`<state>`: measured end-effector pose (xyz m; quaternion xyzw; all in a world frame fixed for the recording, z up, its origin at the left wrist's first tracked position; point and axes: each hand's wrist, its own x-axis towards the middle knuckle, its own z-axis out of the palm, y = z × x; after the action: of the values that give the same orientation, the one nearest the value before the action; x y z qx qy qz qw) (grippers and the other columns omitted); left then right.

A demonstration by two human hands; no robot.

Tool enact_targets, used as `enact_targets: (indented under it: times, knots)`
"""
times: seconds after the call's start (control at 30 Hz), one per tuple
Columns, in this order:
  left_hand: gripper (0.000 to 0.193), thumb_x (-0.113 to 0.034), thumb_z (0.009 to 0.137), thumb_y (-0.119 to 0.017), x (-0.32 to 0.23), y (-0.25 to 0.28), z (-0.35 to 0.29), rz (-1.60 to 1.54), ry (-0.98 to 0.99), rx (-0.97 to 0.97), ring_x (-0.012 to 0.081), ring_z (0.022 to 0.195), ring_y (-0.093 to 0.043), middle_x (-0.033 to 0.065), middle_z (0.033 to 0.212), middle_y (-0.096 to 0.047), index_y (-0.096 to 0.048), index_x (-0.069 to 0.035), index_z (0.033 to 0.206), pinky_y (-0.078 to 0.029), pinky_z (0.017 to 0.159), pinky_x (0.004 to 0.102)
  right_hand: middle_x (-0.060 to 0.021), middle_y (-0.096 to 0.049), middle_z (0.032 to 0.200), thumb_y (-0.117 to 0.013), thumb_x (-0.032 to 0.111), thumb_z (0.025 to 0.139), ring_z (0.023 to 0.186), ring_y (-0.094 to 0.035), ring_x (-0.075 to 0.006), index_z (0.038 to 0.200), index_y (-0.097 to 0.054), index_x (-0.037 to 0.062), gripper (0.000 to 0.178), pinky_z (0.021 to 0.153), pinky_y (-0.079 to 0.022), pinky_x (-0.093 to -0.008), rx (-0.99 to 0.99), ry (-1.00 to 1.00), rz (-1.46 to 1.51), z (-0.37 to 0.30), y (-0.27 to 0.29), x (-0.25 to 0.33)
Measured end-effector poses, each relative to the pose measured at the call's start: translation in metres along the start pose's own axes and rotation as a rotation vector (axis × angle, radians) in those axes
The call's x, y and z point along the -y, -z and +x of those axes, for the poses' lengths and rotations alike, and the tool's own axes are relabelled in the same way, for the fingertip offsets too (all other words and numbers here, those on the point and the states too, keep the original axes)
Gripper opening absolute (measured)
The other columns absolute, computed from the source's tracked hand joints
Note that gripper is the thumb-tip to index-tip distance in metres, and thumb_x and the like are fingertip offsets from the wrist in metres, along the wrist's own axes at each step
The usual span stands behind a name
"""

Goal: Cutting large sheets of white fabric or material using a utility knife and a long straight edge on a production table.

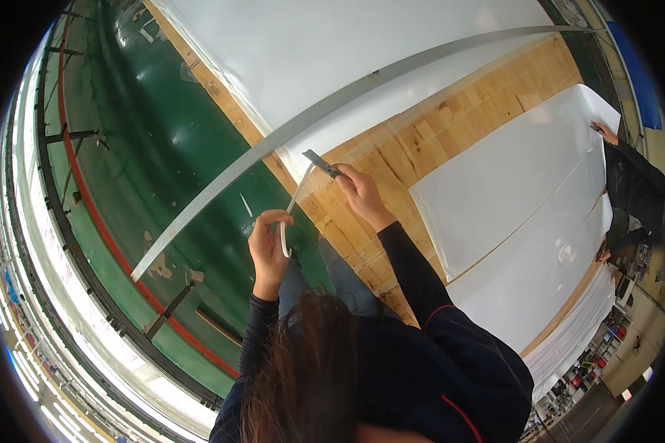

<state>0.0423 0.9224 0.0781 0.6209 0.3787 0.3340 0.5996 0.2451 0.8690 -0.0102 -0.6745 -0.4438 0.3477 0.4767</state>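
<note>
My left hand (268, 255) is closed around a narrow white strip (298, 193), whose curled lower end hangs below the fingers. The strip rises to the head of a dark utility knife (322, 164) gripped in my right hand (363, 198). That hand is over the edge of the wooden table (377, 173). Just beyond the knife lies a large white sheet (288, 66), with a long grey metal straightedge (332, 94) across it. The straightedge's near end sticks out past the table over the green floor. Whether the knife's blade touches the strip, I cannot tell.
More white sheets (517, 170) cover the table's right part. At the far right a co-worker's hand (606, 133) holds a small dark tool, and another hand (604, 253) rests by the sheets. Left is the green floor (192, 140) with scraps, bordered by a red rail (89, 196).
</note>
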Motion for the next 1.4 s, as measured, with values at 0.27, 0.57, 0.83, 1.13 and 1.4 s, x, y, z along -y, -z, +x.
enact_targets:
  times: [0.27, 0.57, 0.83, 1.13, 1.4]
  knots:
    - [0.022, 0.015, 0.071, -0.044, -0.013, -0.006, 0.001, 0.147, -0.078, -0.006, 0.0210, 0.076, -0.055, 0.0108, 0.081, -0.056, -0.050, -0.001, 0.085, -0.042, 0.072, 0.0281, -0.0131, -0.057, 0.071, -0.054, 0.015, 0.083, 0.058, -0.054, -0.0236, 0.100, -0.056, 0.0036, 0.021, 0.053, -0.041, -0.0295, 0.141, 0.082, -0.129, 0.024, 0.012, 0.013]
    - [0.021, 0.016, 0.071, -0.043, -0.022, 0.004, -0.009, 0.121, -0.099, -0.070, 0.0209, 0.076, -0.055, 0.0108, 0.080, -0.056, -0.049, 0.000, 0.084, -0.042, 0.072, 0.0276, -0.0139, -0.058, 0.073, -0.053, 0.014, 0.083, 0.059, -0.054, -0.0251, 0.100, -0.057, 0.0049, 0.019, 0.053, -0.042, -0.0296, 0.157, 0.069, -0.131, 0.014, 0.017, 0.005]
    - [0.022, 0.016, 0.071, -0.043, -0.027, 0.013, -0.022, 0.151, -0.187, -0.172, 0.0206, 0.073, -0.055, 0.0112, 0.078, -0.056, -0.049, 0.000, 0.083, -0.043, 0.068, 0.0283, -0.0136, -0.059, 0.075, -0.054, 0.015, 0.082, 0.060, -0.056, -0.0261, 0.100, -0.057, 0.0055, 0.020, 0.053, -0.043, -0.0305, 0.110, 0.206, -0.157, 0.012, 0.005, 0.010]
    - [0.020, 0.015, 0.073, -0.047, -0.043, 0.019, -0.032, 0.066, -0.223, -0.220, 0.0175, 0.073, -0.051, 0.0116, 0.080, -0.052, -0.046, 0.000, 0.087, -0.042, 0.068, 0.0274, -0.0125, -0.059, 0.074, -0.054, 0.014, 0.082, 0.060, -0.056, -0.0271, 0.099, -0.057, 0.0065, 0.019, 0.052, -0.043, -0.0320, 0.057, 0.210, -0.186, 0.015, -0.020, 0.021]
    - [0.024, 0.010, 0.069, -0.058, -0.049, 0.025, -0.037, 0.041, -0.175, -0.311, 0.0180, 0.075, -0.050, 0.0104, 0.081, -0.052, -0.046, -0.001, 0.087, -0.041, 0.069, 0.0277, -0.0115, -0.059, 0.072, -0.053, 0.016, 0.082, 0.059, -0.056, -0.0268, 0.098, -0.057, 0.0081, 0.018, 0.051, -0.043, -0.0328, 0.062, 0.091, -0.233, -0.001, -0.019, 0.022]
